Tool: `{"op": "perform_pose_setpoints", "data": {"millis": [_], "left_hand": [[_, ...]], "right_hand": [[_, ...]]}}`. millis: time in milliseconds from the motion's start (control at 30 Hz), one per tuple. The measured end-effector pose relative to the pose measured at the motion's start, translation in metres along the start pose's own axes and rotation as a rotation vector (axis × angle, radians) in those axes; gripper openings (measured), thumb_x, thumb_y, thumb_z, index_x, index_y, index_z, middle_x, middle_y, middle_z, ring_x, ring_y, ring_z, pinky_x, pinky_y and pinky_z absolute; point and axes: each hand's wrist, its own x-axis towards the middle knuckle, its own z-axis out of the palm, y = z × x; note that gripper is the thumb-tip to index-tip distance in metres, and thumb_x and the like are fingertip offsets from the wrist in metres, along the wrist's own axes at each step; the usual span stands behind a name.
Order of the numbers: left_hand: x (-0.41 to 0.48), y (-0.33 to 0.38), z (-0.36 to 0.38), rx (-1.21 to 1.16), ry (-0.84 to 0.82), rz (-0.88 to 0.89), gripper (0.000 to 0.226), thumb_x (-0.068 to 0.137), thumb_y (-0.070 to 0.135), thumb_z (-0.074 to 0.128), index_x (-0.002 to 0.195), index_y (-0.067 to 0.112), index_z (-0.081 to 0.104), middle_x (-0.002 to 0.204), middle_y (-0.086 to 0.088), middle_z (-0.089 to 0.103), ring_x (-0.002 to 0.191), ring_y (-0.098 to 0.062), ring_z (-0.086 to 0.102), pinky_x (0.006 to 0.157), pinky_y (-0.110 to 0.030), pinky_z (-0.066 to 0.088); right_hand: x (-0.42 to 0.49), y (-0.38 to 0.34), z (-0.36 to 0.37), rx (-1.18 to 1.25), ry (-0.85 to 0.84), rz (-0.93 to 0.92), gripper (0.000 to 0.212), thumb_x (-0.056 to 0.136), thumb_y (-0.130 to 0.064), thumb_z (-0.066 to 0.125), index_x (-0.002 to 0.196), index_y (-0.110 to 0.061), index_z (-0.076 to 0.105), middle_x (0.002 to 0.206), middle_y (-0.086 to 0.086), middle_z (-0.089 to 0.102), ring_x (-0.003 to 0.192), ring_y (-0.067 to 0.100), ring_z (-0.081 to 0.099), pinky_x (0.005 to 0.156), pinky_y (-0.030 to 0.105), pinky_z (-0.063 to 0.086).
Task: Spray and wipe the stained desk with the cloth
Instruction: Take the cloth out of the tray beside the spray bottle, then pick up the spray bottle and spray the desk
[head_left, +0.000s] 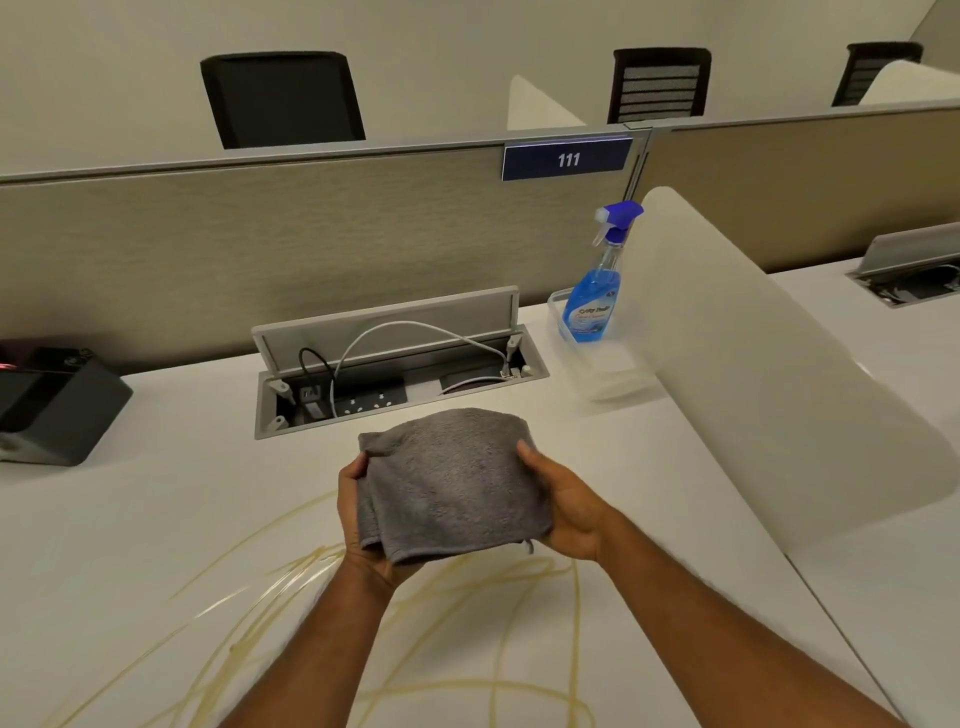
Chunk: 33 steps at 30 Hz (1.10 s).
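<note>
The grey cloth (452, 478) is hanging folded at the centre of the frame, just above the counter (156, 519). The left hand (356, 519) and right hand (569, 506) are gripping its side edges, fingers (525, 451) curling round the fabric. It is looking soft, light and floppy, so bunching it in one palm should suit wiping. Yellowish stains (467, 623) are streaking the counter below. The blue spray bottle (595, 296) is standing in a clear tray (613, 374) at the upper right, well apart from both hands.

Fluffy matt grey cloth (452, 480), smooth white laminate desk (130, 530), clear glossy plastic spray bottle (595, 299).
</note>
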Motion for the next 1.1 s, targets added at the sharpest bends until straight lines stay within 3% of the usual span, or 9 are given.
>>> {"op": "perform_pose_setpoints", "data": {"millis": [167,267,367,433,533,633,733,867,1100], "left_hand": [[0.012,0.006,-0.004,0.144,-0.095,-0.025,0.087,0.058,0.081,0.064,0.114,0.015,0.074,0.116,-0.014,0.072,0.105,-0.035,0.069,0.087,-0.056,0.054],[0.021,0.003,-0.004,0.333,-0.042,-0.069,0.056,0.079,0.038,0.067,0.124,0.005,0.063,0.112,-0.02,0.071,0.099,-0.037,0.071,0.076,-0.047,0.059],[0.034,-0.002,0.005,0.401,0.026,-0.071,0.041,0.071,0.006,0.06,0.111,0.003,0.063,0.098,-0.018,0.075,0.085,-0.035,0.073,0.066,-0.042,0.061],[0.042,-0.003,0.01,0.348,0.054,-0.056,0.04,0.066,0.004,0.054,0.105,0.003,0.063,0.092,-0.016,0.075,0.079,-0.033,0.073,0.065,-0.043,0.061],[0.054,-0.001,0.013,0.261,0.059,-0.035,0.044,0.066,0.004,0.046,0.107,0.004,0.061,0.093,-0.016,0.075,0.08,-0.035,0.073,0.066,-0.047,0.06],[0.062,0.002,0.015,0.203,0.056,-0.016,0.047,0.066,0.005,0.043,0.109,0.004,0.06,0.094,-0.017,0.075,0.081,-0.037,0.073,0.066,-0.051,0.059],[0.066,0.005,0.016,0.191,0.049,0.013,0.047,0.067,0.007,0.044,0.11,0.005,0.061,0.096,-0.017,0.074,0.083,-0.037,0.073,0.069,-0.05,0.059],[0.068,0.008,0.016,0.181,0.054,0.034,0.044,0.067,0.009,0.045,0.107,0.007,0.062,0.091,-0.016,0.075,0.081,-0.036,0.072,0.069,-0.049,0.06],[0.063,0.004,0.006,0.163,0.083,0.052,0.042,0.068,0.007,0.043,0.104,0.007,0.063,0.093,-0.016,0.074,0.091,-0.04,0.064,0.079,-0.055,0.056]], "right_hand": [[0.015,-0.013,-0.006,-0.219,0.193,-0.184,0.029,0.084,-0.013,0.072,0.111,-0.003,0.068,0.118,0.018,0.07,0.094,0.024,0.07,0.079,0.034,0.058],[0.025,-0.024,-0.012,-0.417,0.328,-0.271,0.026,0.081,-0.011,0.078,0.104,-0.007,0.068,0.102,0.009,0.073,0.086,0.019,0.07,0.068,0.03,0.059],[0.034,-0.036,-0.022,-0.545,0.346,-0.329,0.021,0.079,-0.015,0.081,0.095,-0.017,0.069,0.094,0.001,0.073,0.083,0.013,0.07,0.061,0.021,0.055],[0.041,-0.047,-0.03,-0.643,0.37,-0.359,0.02,0.08,-0.021,0.081,0.096,-0.018,0.069,0.093,-0.003,0.072,0.085,0.012,0.069,0.064,0.017,0.054],[0.056,-0.076,-0.05,-0.667,0.541,-0.468,0.022,0.084,-0.017,0.078,0.103,-0.016,0.068,0.092,0.002,0.069,0.09,0.021,0.067,0.081,0.032,0.059],[0.071,-0.122,-0.071,-0.567,0.739,-0.62,0.022,0.087,-0.011,0.074,0.106,-0.015,0.065,0.095,0.006,0.068,0.089,0.024,0.066,0.084,0.039,0.059],[0.089,-0.172,-0.088,-0.543,0.893,-0.744,0.029,0.086,-0.012,0.075,0.111,-0.012,0.062,0.105,0.006,0.068,0.095,0.018,0.066,0.074,0.019,0.055],[0.117,-0.23,-0.098,-0.636,0.872,-0.757,0.05,0.086,-0.016,0.076,0.129,-0.013,0.05,0.117,-0.003,0.056,0.104,0.012,0.057,0.07,0.009,0.044],[0.149,-0.283,-0.114,-0.686,0.703,-0.681,0.065,0.081,-0.006,0.074,0.137,-0.01,0.04,0.129,0.008,0.056,0.11,0.023,0.059,0.091,0.038,0.052]]}}
